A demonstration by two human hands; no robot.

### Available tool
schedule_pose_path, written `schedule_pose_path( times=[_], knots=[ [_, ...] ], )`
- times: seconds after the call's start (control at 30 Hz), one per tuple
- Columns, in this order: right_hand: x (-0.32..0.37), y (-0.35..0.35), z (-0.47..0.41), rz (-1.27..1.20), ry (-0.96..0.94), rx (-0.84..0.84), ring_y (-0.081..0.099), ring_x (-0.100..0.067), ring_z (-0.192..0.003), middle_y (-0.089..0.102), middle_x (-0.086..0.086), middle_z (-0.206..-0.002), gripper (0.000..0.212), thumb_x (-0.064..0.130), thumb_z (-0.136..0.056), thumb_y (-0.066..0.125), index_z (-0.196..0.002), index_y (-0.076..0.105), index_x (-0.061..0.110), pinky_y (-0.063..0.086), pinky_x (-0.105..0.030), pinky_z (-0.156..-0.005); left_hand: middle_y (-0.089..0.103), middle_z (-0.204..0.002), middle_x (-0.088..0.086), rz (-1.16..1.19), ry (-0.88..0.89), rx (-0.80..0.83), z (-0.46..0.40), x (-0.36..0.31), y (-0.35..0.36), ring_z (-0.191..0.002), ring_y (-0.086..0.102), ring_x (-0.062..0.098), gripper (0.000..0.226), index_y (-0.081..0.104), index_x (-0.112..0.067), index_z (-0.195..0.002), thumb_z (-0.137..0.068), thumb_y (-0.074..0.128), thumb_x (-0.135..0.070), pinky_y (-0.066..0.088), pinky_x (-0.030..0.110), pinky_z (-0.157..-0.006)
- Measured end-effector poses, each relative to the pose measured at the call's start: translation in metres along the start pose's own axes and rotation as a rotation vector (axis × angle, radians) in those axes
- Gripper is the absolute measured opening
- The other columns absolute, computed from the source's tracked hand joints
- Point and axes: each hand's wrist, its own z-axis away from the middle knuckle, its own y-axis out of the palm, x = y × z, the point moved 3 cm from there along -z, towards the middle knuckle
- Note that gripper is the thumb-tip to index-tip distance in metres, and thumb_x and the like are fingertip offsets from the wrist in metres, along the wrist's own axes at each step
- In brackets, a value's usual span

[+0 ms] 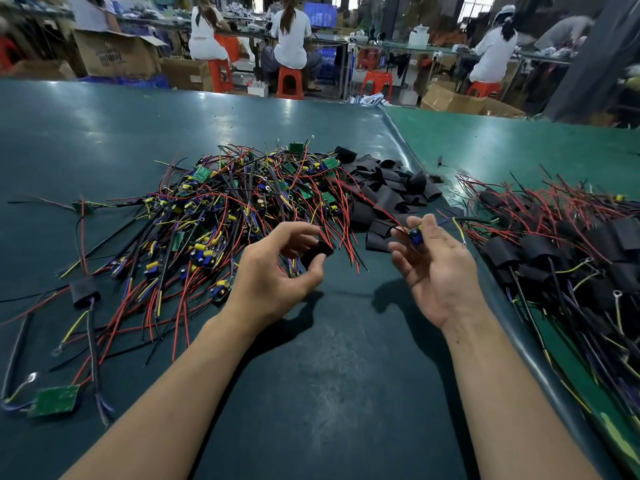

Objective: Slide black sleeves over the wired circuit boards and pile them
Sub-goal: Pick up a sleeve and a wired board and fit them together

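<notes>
Two hands work above the near middle of the table (104, 140). One black sleeve (317, 255) sits pinched in the curled fingers of the left hand (277, 268), and the right hand (438, 268) pinches a wired circuit board (415, 234) between thumb and fingertips, its wires trailing toward the right. Sleeve and board are near each other but apart, so this piece is not yet sleeved.

Behind the hands, mid-table, lies a big tangle of bare boards (242, 206), with loose empty sleeves (384, 192) just beside it on its right. Along the right edge spreads the finished pile (561, 251) of sleeved boards. Judging by the two heaps, the job looks partly done, with plenty left.

A cardboard box (114, 55) beyond the far edge bears printing too blurred to read.
</notes>
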Motion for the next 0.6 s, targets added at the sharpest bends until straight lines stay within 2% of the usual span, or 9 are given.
schedule_pose_path(
  times=[0.07, 0.13, 0.3, 0.47, 0.6],
  knots=[
    [-0.0013, 0.0021, -0.0002, -0.027, -0.008, 0.027, 0.071, -0.02, -0.066, 0.073, -0.009, -0.076, 0.011, 0.016, -0.085, 0.064, -0.093, 0.062, 0.008, 0.058, -0.024, -0.06, 0.07, -0.096, -0.006, 0.002, 0.023, -0.025, -0.0001, 0.0016, -0.0002, -0.087, 0.069, 0.009, 0.042, 0.061, -0.016, -0.116, -0.078, 0.077, -0.008, 0.054, 0.024, -0.081],
    [-0.0005, 0.0017, 0.0005, -0.039, -0.027, 0.057, 0.071, -0.023, -0.07, 0.071, -0.01, -0.076, 0.019, 0.007, -0.075, 0.068, -0.093, 0.062, 0.008, 0.058, -0.025, -0.062, 0.07, -0.098, -0.006, -0.009, 0.033, -0.045, 0.0001, 0.0034, -0.0005, -0.088, 0.067, 0.008, 0.046, 0.058, -0.014, -0.12, -0.078, 0.077, -0.011, 0.052, 0.021, -0.081],
    [0.0014, -0.0032, -0.0012, -0.009, -0.03, 0.032, 0.069, -0.019, -0.065, 0.068, -0.004, -0.072, 0.017, -0.003, -0.089, 0.061, -0.089, 0.061, 0.014, 0.057, -0.024, -0.059, 0.068, -0.101, -0.011, -0.016, 0.037, -0.101, -0.0011, 0.0046, -0.0023, -0.089, 0.066, 0.007, 0.048, 0.057, -0.015, -0.121, -0.077, 0.077, -0.012, 0.052, 0.02, -0.082],
    [0.0004, -0.0041, -0.0006, 0.001, 0.009, 0.041, 0.07, -0.019, -0.065, 0.068, -0.005, -0.072, 0.016, -0.003, -0.089, 0.062, -0.089, 0.064, 0.013, 0.057, -0.023, -0.059, 0.068, -0.1, -0.008, -0.004, 0.024, -0.113, -0.002, 0.0066, -0.0029, -0.091, 0.066, 0.006, 0.047, 0.058, -0.012, -0.12, -0.077, 0.077, -0.012, 0.051, 0.02, -0.088],
    [0.0017, -0.007, -0.0025, 0.004, -0.066, -0.005, 0.069, -0.019, -0.064, 0.068, -0.005, -0.073, 0.018, -0.004, -0.09, 0.061, -0.092, 0.061, 0.013, 0.056, -0.023, -0.059, 0.069, -0.1, -0.006, 0.003, 0.036, -0.118, -0.0023, 0.0053, -0.0035, -0.092, 0.067, 0.008, 0.047, 0.057, -0.008, -0.119, -0.077, 0.077, -0.01, 0.052, 0.022, -0.086]
  ],
)
